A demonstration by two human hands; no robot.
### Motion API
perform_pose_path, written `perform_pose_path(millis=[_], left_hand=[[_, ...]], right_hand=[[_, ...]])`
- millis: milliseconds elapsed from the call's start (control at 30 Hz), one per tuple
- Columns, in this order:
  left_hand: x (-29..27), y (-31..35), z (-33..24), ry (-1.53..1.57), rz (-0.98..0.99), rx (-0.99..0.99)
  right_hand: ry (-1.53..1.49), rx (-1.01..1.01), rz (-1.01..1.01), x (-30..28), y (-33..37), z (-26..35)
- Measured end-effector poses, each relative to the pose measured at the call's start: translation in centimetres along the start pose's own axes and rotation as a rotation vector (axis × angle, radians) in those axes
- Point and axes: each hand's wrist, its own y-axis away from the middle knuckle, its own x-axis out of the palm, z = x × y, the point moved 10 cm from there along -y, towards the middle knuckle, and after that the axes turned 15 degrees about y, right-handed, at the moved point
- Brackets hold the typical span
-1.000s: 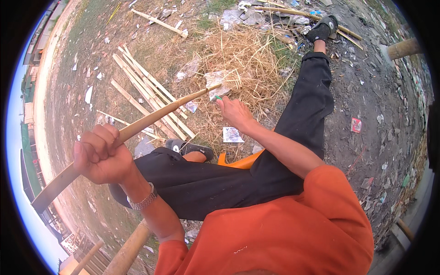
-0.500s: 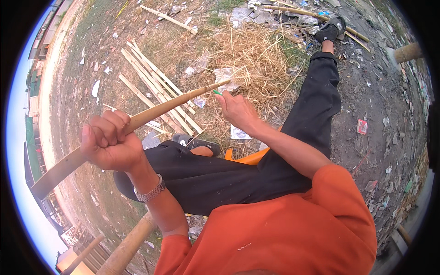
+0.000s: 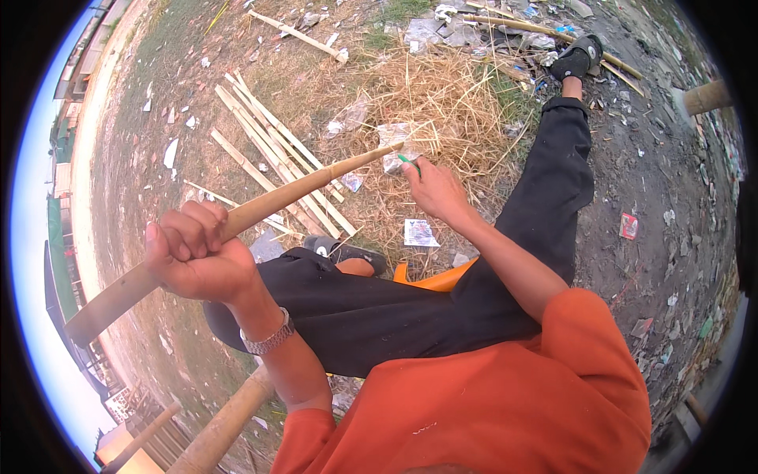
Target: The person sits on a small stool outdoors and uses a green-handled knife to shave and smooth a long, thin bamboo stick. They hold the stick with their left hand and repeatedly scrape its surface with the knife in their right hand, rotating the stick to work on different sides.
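The left hand [image 3: 193, 257] is closed in a full fist around one long bamboo strip [image 3: 237, 225], fingers wrapped over the top of it. The strip runs from below the fist at the lower left, up and to the right, and ends near the right hand. A metal wristwatch [image 3: 268, 338] sits on the left wrist.

The right hand [image 3: 438, 189] is closed around a small green-handled tool [image 3: 409, 162], only a bit of green showing above the knuckles, right at the thin far tip of the strip. Whether the tool touches the strip cannot be told.

The person wears an orange shirt [image 3: 489, 403] and black trousers [image 3: 395, 304]. One leg is folded across the lap, the other stretched out toward the upper right. Two dark sandals show: one [image 3: 347, 253] by the folded leg, one [image 3: 576, 57] on the outstretched foot.

On the ground to the upper left of the hands lies a loose bundle of split bamboo slats [image 3: 276, 158], roughly six or seven, side by side. A single slat [image 3: 296, 33] lies apart near the top edge. A heap of dry straw [image 3: 450, 103] spreads beyond the right hand.

Among the litter, one flat white rectangular packet [image 3: 418, 233] lies just below the right hand, and one small red packet [image 3: 628, 226] lies on bare dirt well to the right. A crumpled clear wrapper [image 3: 347, 118] lies on the straw.
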Motion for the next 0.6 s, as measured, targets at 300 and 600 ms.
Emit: perform_pose_path(millis=[300,600], left_hand=[[2.8,0.9,0.7,0.132,0.241,-0.08],[3.9,1.5,0.9,0.149,0.399,-0.107]], right_hand=[[-0.157,-0.109,0.061,1.3,1.4,3.2],[-0.132,-0.142,-0.039,0.6,1.4,2.9]])
